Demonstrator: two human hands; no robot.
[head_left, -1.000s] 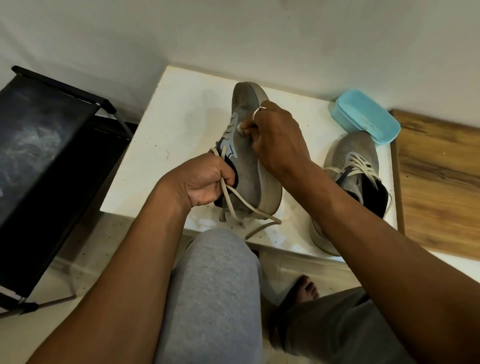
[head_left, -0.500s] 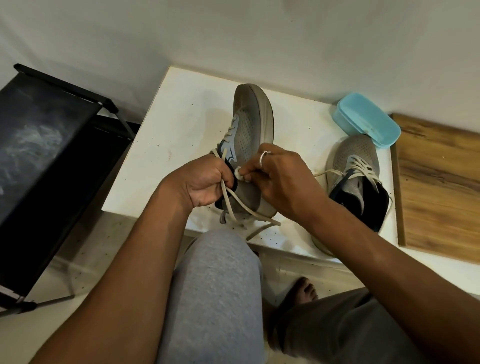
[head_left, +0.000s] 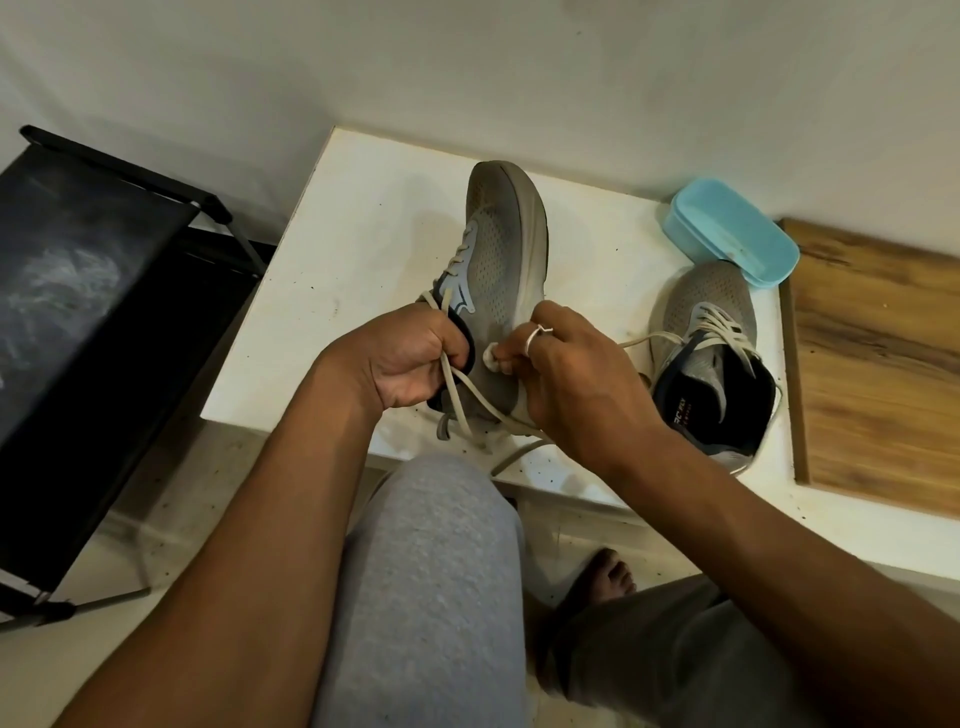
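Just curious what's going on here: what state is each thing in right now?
Grey shoe: tipped on its side, sole facing right.
Its lace: untied, ends hanging loose.
Left hand: grips the grey shoe's heel collar.
Right hand: pinches a small white piece against the shoe.
Second shoe: upright on the table, laced.
Blue box: shut.

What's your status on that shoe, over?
Left hand grips grey shoe at collar, lace loose. Right hand pinches small white piece by shoe's side. Second shoe apart, right; not in the way.
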